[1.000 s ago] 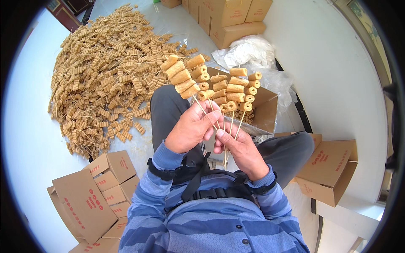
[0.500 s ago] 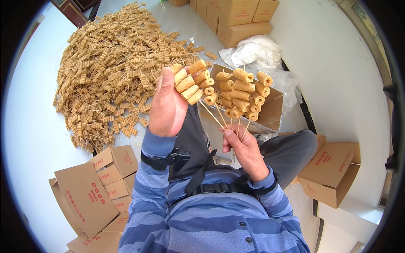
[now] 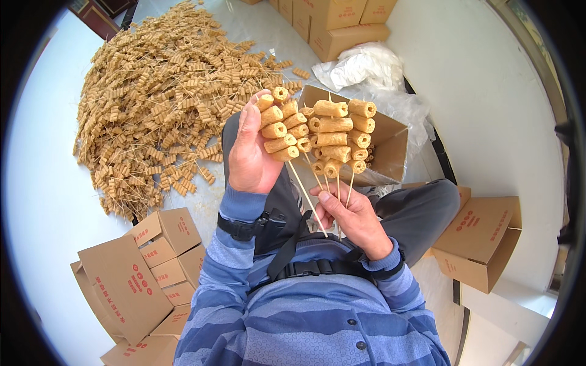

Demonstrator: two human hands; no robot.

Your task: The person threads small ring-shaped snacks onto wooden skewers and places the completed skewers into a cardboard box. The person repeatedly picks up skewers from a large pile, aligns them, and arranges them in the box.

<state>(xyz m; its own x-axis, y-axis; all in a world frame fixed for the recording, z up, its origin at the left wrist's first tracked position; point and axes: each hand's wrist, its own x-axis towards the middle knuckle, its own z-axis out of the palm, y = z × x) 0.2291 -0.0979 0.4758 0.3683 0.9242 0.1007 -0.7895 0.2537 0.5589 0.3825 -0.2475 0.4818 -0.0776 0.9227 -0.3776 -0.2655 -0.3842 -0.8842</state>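
Observation:
My left hand is upright, its palm along the left side of a skewer of golden-brown hollow rolls. Its thumb points up and its other fingers go behind the rolls, mostly hidden. That skewer's stick slants down past my right fingertips, its lower end loose. My right hand pinches the thin sticks of several more roll skewers, fanned upright side by side. Beyond them is an open cardboard box with some rolls showing inside, partly hidden by the skewers.
A large heap of similar skewers covers the floor at the far left. Cardboard cartons stand at the near left, an open carton at the right, and stacked cartons at the back. White plastic bags lie behind the open box.
My left hand has moved slightly right, its skewer now steeper with the stick's end lower. The skewers in my right hand have shifted left and stand more upright.

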